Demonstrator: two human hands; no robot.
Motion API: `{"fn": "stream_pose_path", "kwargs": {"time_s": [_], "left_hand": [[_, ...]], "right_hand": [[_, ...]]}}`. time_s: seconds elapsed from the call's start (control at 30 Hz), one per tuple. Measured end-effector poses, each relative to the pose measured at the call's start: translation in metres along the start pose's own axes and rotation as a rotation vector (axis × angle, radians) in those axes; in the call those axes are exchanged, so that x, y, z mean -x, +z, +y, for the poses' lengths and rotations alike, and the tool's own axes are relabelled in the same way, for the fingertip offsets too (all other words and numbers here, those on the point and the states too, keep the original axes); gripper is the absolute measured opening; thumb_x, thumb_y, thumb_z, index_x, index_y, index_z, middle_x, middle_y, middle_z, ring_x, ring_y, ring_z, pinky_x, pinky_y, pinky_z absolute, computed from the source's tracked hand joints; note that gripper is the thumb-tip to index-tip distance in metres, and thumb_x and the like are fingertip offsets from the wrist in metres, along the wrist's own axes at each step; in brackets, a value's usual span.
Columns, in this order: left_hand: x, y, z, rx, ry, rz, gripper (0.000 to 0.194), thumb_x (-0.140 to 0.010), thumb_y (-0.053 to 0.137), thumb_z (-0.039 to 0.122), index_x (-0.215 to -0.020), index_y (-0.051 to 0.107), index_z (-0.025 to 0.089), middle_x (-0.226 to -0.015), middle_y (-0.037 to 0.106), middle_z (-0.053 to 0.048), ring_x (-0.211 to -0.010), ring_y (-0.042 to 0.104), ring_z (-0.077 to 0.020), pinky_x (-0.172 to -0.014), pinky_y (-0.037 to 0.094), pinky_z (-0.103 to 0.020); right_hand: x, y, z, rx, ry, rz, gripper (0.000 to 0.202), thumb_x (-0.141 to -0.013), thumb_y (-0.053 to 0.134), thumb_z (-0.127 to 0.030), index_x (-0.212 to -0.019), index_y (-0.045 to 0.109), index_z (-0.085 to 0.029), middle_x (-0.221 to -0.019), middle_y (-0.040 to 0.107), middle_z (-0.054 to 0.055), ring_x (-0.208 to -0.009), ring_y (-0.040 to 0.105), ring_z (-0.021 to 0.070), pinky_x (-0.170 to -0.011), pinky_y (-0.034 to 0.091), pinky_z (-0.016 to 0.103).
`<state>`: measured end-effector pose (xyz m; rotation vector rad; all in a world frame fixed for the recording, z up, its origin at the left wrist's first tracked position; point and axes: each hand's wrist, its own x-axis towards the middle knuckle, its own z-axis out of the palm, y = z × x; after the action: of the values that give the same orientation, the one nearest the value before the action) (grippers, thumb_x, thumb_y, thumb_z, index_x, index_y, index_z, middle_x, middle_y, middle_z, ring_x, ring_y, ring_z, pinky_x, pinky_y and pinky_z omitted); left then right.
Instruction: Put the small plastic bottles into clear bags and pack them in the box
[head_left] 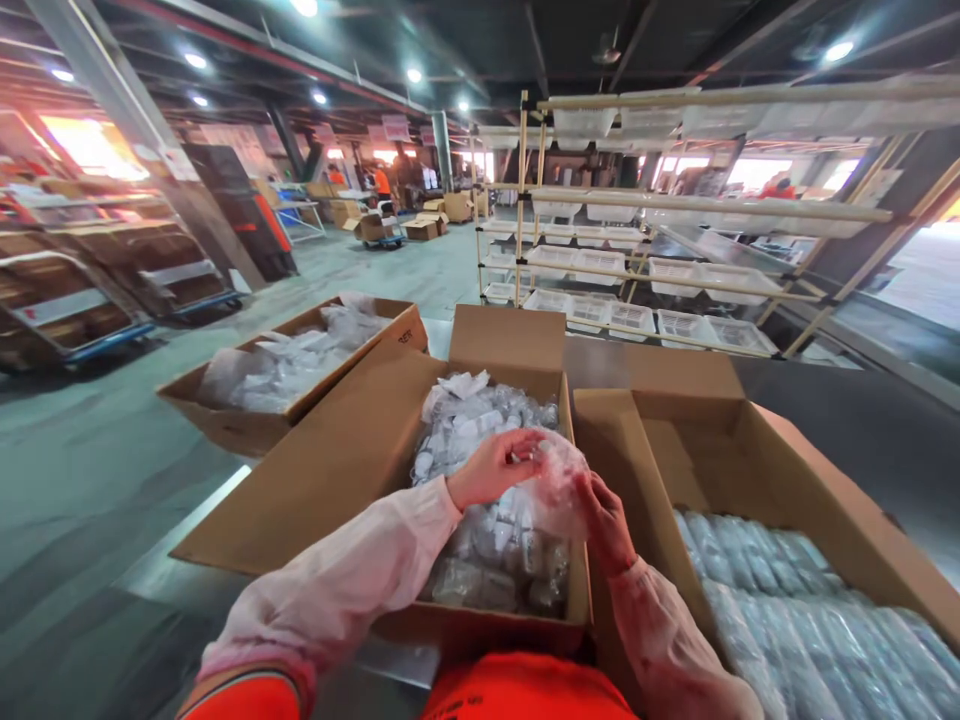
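Both my hands are raised over an open cardboard box (581,575) full of small items in clear plastic wrapping (480,540). Between them is a clear plastic bag (559,490), crumpled and see-through; its contents, if any, are too blurred to make out. My left hand (495,465) pinches the bag's upper left side with thumb and fingers. On the other side, my right hand (606,520) grips the bag's right edge, its fingers partly hidden by the plastic. To the right stands a second open box (697,440) with neat rows of clear wrapped pieces (817,620).
At the left, another cardboard box (247,430) holds loose clear plastic bags (300,355). A rack (521,200) with white plastic baskets (577,262) rises behind the boxes. Loaded trolleys (67,310) stand at far left. A person in orange (382,183) is in the distance.
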<state>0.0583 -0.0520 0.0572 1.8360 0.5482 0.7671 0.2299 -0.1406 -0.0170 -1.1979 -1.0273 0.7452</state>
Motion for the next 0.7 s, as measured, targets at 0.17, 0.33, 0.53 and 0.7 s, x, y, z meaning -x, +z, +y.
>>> {"fn": "stream_pose_path", "kwargs": {"time_s": [0.17, 0.33, 0.53, 0.7], "left_hand": [[0.0, -0.014, 0.023, -0.402, 0.141, -0.101, 0.043, -0.073, 0.066, 0.024, -0.115, 0.06, 0.016, -0.089, 0.07, -0.003, -0.068, 0.055, -0.0126, -0.066, 0.042, -0.025], [-0.003, -0.011, 0.011, -0.208, -0.088, -0.29, 0.035, -0.067, 0.071, 0.022, -0.1, 0.062, 0.013, -0.081, 0.073, -0.005, -0.069, 0.064, -0.0153, -0.06, 0.045, -0.023], [0.009, 0.001, -0.016, -0.105, -0.143, -0.379, 0.039, -0.07, 0.07, 0.036, -0.1, 0.071, 0.011, -0.088, 0.075, -0.009, -0.077, 0.067, -0.0193, -0.065, 0.047, -0.025], [0.026, 0.011, -0.031, -0.245, -0.172, -0.357, 0.04, -0.071, 0.069, 0.036, -0.103, 0.072, 0.013, -0.087, 0.075, -0.006, -0.079, 0.066, -0.0199, -0.066, 0.046, -0.023]], "right_hand": [[0.002, 0.004, -0.014, 0.039, -0.055, -0.002, 0.051, -0.076, 0.058, -0.064, -0.072, 0.071, -0.015, -0.091, 0.061, 0.006, -0.077, 0.054, 0.0159, -0.065, 0.044, 0.026], [0.01, 0.006, -0.029, 0.021, 0.018, -0.114, 0.05, -0.076, 0.058, -0.065, -0.079, 0.07, -0.016, -0.089, 0.065, 0.007, -0.08, 0.057, 0.0188, -0.067, 0.046, 0.028], [0.021, -0.002, -0.023, 0.03, 0.156, -0.331, 0.062, -0.064, 0.07, -0.064, -0.104, 0.063, -0.017, -0.093, 0.067, 0.007, -0.083, 0.061, 0.0201, -0.075, 0.049, 0.032], [0.026, -0.009, -0.002, 0.23, 0.15, -0.225, 0.056, -0.06, 0.074, -0.058, -0.097, 0.07, -0.016, -0.088, 0.064, 0.006, -0.072, 0.057, 0.0153, -0.061, 0.046, 0.026]]}}
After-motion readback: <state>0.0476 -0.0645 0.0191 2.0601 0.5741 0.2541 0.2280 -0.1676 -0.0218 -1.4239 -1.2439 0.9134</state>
